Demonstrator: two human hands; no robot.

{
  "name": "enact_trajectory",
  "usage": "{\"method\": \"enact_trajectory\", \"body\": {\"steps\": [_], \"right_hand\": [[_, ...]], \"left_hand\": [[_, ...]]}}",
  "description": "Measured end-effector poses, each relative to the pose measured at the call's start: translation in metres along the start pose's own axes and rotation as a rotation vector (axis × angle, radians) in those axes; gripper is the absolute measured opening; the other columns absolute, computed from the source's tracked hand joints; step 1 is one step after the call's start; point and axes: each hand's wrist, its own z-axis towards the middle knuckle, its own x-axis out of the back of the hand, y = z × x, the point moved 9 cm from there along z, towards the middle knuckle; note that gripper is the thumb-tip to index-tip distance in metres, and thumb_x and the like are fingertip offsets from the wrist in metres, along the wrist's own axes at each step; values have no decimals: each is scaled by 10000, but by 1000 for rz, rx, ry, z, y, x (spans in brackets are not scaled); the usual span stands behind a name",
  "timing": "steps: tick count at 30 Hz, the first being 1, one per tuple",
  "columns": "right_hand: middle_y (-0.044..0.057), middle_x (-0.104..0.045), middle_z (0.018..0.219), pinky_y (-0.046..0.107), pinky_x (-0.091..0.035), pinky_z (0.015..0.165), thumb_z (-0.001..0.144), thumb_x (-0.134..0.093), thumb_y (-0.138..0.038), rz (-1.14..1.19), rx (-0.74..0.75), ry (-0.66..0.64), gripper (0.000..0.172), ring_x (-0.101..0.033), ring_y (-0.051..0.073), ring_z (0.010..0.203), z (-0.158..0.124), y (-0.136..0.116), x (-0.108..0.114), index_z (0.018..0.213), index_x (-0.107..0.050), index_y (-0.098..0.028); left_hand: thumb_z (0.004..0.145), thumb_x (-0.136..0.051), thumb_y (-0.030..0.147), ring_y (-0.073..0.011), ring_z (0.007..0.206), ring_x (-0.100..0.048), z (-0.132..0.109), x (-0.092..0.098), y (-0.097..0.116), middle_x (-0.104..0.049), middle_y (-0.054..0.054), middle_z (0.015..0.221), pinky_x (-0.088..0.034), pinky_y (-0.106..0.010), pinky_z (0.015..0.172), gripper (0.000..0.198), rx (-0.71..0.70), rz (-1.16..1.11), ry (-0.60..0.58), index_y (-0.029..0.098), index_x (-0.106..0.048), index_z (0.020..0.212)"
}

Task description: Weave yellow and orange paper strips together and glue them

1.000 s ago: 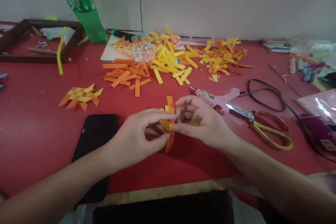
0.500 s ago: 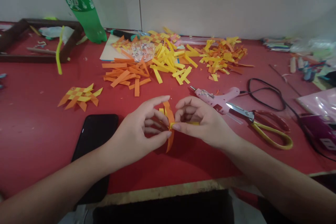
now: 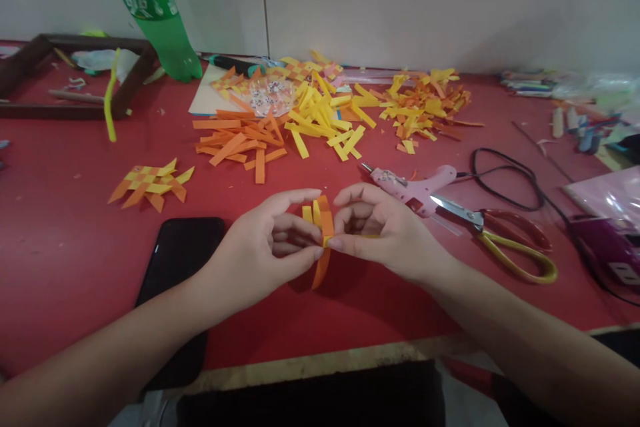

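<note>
Compared with half a second ago, the left forefinger is slightly lower and the small orange-and-yellow paper piece [image 3: 327, 221] sits a little differently, showing more of its yellow bands; the right hand [image 3: 385, 230] looks almost unmoved. Everything lies on a red table [image 3: 75, 267], with a black phone [image 3: 183, 257] near its front edge as the reference point. To the right of the phone, both hands meet around the paper piece. Left hand [image 3: 255, 243]: thumb and bent fingers grasp its near side, forefinger lifted clear. Right hand: thumb pinches a yellow band against fingers curled behind it; their grip is partly hidden. The left forearm crosses above the phone. Just beyond the phone, slightly left, rests a woven paper fish [image 3: 150, 180]. Farther beyond it, to the right, are loose orange strips [image 3: 237, 140], then yellow strips [image 3: 315, 117]. Well to the right of the phone lie a pink glue gun [image 3: 417, 188] and scissors [image 3: 483, 221]. Far behind the phone, leftward, stands a green bottle [image 3: 150, 20].
</note>
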Motion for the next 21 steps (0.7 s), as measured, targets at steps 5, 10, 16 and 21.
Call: {"method": "enact_trajectory", "body": {"steps": [5, 10, 16, 21], "right_hand": [[-31, -639, 762, 245, -529, 676, 695, -785, -221, -5, -13, -4, 397, -636, 100, 689, -1, -1, -1, 958, -487, -205], [-26, -639, 765, 262, -535, 693, 698, -779, -224, -26, -4, 8, 391, -639, 107, 690, -1, -3, -1, 949, -480, -206], [-21, -635, 779, 261, -536, 698, 710, -765, -223, -46, 28, 32, 371, -639, 109, 700, -2, -4, 0, 955, -487, -204], [-13, -624, 792, 262, -535, 686, 729, -748, -241, -75, 51, 36, 341, -635, 117, 719, -4, -5, 0, 942, -484, -205]], "left_hand": [[743, -729, 157, -125, 775, -716, -1, 1, 0, -710, 16, 829, -582, -191, 733, 599, 16, 9, 12, 217, -474, 1282], [731, -741, 157, -131, 766, -722, 0, 1, -1, -718, 16, 817, -587, -199, 733, 604, 27, -2, 19, 215, -492, 1278], [714, -776, 190, -137, 779, -728, -1, 0, 0, -735, 12, 825, -588, -205, 740, 615, 42, -20, 16, 206, -509, 1268], [712, -789, 226, -162, 796, -731, -1, -1, 0, -747, -7, 836, -593, -232, 735, 611, 26, 30, 7, 191, -522, 1260]]}}
